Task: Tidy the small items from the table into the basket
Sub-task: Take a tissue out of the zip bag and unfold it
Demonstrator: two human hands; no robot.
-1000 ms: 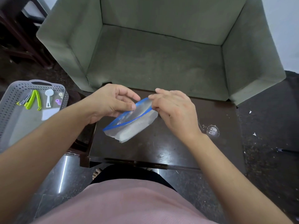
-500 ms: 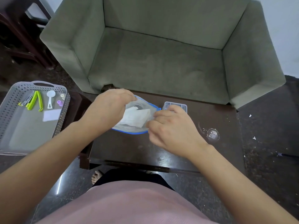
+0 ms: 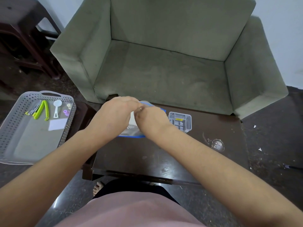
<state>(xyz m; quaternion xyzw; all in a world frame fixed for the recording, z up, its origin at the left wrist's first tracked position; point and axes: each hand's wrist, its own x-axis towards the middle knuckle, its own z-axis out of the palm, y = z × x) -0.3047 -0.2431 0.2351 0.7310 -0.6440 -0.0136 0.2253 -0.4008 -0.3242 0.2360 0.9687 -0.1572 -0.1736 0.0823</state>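
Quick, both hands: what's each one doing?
Left hand: closed on the plastic bag.
Right hand: closed on the same bag.

Hands: we brought our left hand [image 3: 114,115] and right hand [image 3: 151,121] together until they touched over the bag's far edge.
Bag: the blue-edged plastic bag [image 3: 131,132], held up and tilted a second earlier, lay flatter on the table.
Clear box: a small clear box [image 3: 180,122] came into view just right of our right hand.
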